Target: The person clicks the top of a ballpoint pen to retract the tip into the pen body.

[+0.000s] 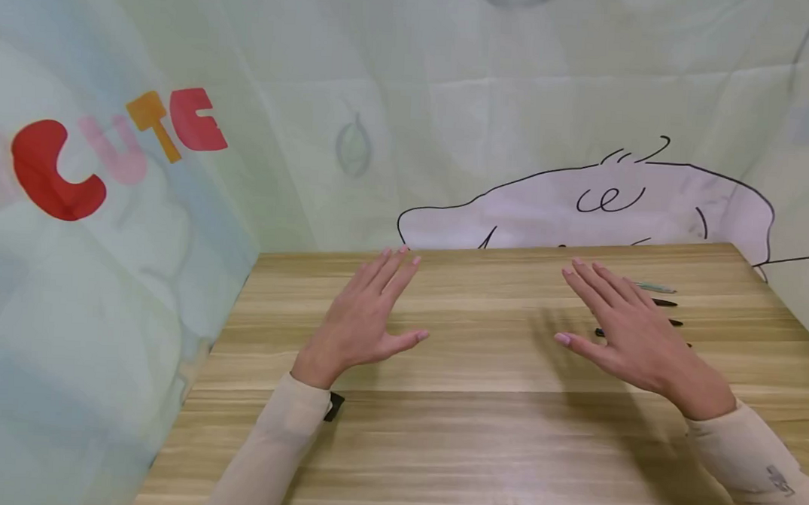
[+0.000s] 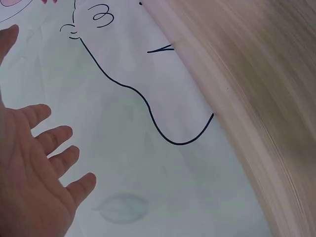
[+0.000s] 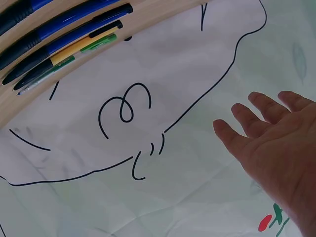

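Note:
Both hands hover above a wood-grain table with their fingers straight and nothing in them. The left hand (image 1: pixel 361 322) is over the table's left half, thumb pointing inward. Over the right half, the right hand (image 1: pixel 645 342) partly covers a row of pens in the head view. The right wrist view shows that row more fully: blue pens (image 3: pixel 81 19) with black ends, a yellow pen (image 3: pixel 74 49) with a black end, and a slim green and clear pen (image 3: pixel 69 64). Whether the right hand touches any pen is not shown; it appears raised above them, casting a shadow.
The wood-grain table (image 1: pixel 436 450) ends at a back edge against a pale printed cloth (image 1: pixel 303 90). A cartoon outline (image 1: pixel 535 205) is drawn on the cloth behind. Colourful letters (image 1: pixel 62 173) mark the cloth on the left side.

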A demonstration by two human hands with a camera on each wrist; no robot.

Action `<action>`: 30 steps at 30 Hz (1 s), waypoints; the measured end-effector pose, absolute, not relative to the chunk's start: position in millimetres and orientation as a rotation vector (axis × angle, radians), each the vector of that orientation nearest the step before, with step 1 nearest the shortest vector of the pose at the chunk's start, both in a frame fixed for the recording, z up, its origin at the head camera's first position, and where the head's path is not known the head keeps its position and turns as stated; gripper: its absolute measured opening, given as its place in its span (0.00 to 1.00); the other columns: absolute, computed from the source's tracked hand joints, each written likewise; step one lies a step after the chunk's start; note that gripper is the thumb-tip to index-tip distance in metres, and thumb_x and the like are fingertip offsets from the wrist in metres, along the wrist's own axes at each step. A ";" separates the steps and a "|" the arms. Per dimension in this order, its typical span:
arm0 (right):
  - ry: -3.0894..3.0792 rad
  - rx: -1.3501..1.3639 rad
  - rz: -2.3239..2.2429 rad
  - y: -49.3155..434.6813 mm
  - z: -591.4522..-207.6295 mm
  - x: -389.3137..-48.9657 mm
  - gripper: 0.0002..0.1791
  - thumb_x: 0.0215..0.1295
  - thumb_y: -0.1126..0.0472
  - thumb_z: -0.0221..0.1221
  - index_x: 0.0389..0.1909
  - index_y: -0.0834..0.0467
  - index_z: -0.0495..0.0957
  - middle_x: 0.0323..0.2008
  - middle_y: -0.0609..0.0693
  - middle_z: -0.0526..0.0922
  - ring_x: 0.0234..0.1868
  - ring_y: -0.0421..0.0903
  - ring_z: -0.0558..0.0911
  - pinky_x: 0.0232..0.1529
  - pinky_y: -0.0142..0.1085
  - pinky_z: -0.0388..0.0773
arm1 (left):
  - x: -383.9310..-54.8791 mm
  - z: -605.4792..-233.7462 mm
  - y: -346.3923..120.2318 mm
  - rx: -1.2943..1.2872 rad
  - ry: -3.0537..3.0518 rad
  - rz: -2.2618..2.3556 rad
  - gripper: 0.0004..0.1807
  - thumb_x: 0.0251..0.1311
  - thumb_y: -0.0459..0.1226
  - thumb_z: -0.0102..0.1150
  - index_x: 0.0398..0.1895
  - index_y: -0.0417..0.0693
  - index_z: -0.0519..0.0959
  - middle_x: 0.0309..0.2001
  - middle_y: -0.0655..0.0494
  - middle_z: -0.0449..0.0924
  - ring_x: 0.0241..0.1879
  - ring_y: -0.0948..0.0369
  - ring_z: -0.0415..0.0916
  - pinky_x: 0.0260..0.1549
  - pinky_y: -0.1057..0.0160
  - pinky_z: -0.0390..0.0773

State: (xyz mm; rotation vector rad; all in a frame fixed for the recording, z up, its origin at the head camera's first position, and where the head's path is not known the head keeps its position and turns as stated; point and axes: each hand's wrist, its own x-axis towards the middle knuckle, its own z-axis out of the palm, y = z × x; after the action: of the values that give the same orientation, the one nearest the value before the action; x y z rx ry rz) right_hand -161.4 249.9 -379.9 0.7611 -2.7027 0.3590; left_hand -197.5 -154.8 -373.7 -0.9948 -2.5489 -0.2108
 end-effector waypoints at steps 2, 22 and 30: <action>-2.705 0.769 0.362 249.5 -380.3 -161.7 0.49 0.65 0.37 0.62 0.82 0.47 0.51 0.80 0.51 0.54 0.79 0.57 0.55 0.74 0.57 0.54 | -198.1 -375.2 -154.8 -1.021 -2.525 -0.233 0.56 0.59 0.66 0.58 0.81 0.44 0.52 0.81 0.45 0.49 0.79 0.45 0.50 0.75 0.43 0.57; -2.755 0.718 1.077 262.2 -375.5 -159.1 0.34 0.77 0.54 0.55 0.79 0.36 0.55 0.76 0.43 0.62 0.74 0.38 0.62 0.64 0.19 0.56 | -198.0 -380.5 -155.5 -1.036 -2.581 -0.877 0.43 0.57 0.45 0.74 0.74 0.45 0.66 0.67 0.48 0.73 0.65 0.55 0.71 0.63 0.52 0.76; -2.647 0.651 1.262 270.2 -379.7 -164.6 0.35 0.71 0.60 0.63 0.75 0.38 0.64 0.70 0.46 0.74 0.65 0.29 0.73 0.61 0.15 0.65 | -195.3 -378.1 -155.1 -1.058 -2.570 -1.078 0.41 0.56 0.39 0.75 0.73 0.45 0.68 0.63 0.52 0.76 0.62 0.56 0.75 0.62 0.53 0.77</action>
State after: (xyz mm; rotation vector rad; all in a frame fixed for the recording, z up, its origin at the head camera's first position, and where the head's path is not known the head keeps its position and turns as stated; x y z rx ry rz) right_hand -164.6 270.2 -379.7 0.6507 -2.6468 1.2623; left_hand -195.3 -155.1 -378.1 -1.0584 -2.5704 -1.0775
